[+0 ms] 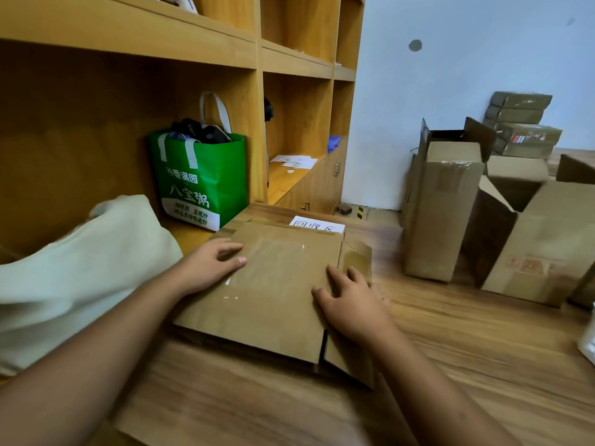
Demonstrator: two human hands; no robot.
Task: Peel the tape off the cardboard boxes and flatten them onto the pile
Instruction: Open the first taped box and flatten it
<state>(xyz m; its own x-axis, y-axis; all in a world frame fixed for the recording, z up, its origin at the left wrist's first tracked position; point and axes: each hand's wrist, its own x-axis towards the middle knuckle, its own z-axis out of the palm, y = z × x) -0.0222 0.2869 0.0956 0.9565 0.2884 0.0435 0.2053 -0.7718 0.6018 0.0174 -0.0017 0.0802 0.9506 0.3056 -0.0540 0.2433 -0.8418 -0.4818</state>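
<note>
- Cream cloth bag [80,262]: lying at far left, in front of the shelf [128,43].
- Green bag [206,175]: standing in the shelf's bottom bay.
- Left hand [209,262]: pressing on the flattened box's left edge, fingers close together.
- Flattened box [277,284]: lying on the cardboard pile [199,403] on the floor, glossy tape showing on top.
- Right hand [351,300]: pressing on its right side, fingers spread.
- Upright boxes [441,204]: standing at right, near the wall.
</note>
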